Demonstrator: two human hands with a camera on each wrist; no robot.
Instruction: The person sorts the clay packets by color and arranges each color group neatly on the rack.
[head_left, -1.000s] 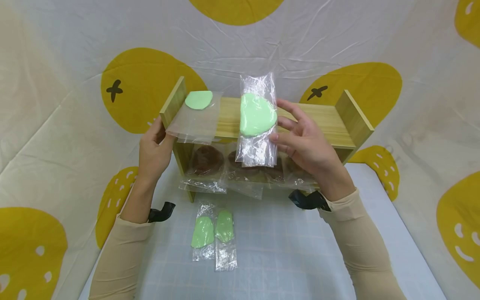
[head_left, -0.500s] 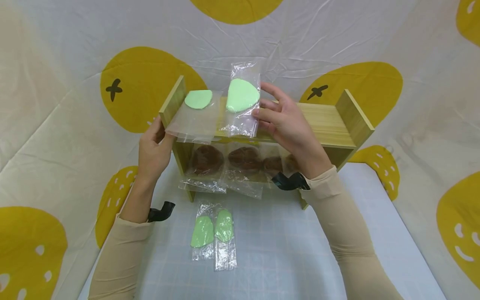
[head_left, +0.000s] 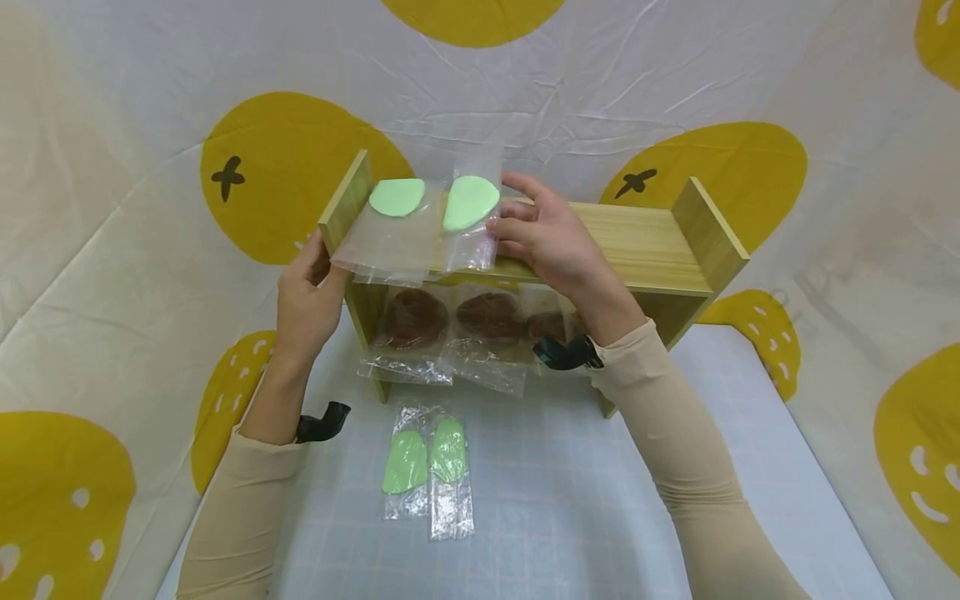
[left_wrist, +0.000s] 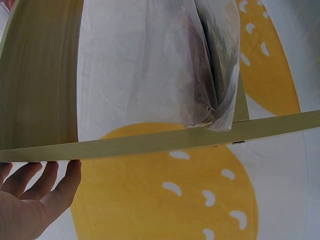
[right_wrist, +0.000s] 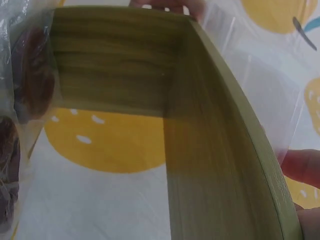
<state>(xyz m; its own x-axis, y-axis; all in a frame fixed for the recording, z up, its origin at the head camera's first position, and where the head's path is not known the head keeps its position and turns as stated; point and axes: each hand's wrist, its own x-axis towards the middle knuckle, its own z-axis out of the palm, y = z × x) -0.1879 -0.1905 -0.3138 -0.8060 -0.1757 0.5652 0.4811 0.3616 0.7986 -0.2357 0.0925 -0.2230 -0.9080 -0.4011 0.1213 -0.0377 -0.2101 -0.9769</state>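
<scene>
A two-tier wooden shelf [head_left: 652, 242] stands on the table. My left hand [head_left: 309, 292] grips its left end, fingers against the side panel's outer face [left_wrist: 35, 154] and thumb at the front. Beside that thumb, a clear plastic bag with a light green flat piece [head_left: 397, 197] lies on the top board. My right hand [head_left: 551, 233] pinches the right edge of another clear bag with a green piece [head_left: 471, 202], close over the top board and right of the first bag. Only fingers of the right hand [right_wrist: 302, 167] show in the right wrist view.
Several clear bags with dark brown round pieces [head_left: 415, 320] sit on the lower tier, their ends hanging over its front. Two narrow bags with green pieces [head_left: 406, 462] lie on the tablecloth [head_left: 555, 508] in front. A white cloth with yellow patterns hangs behind.
My right hand has carried its bag left and back from in front of the shelf, and lowered it beside the first green bag. My left hand stays at the shelf's left end.
</scene>
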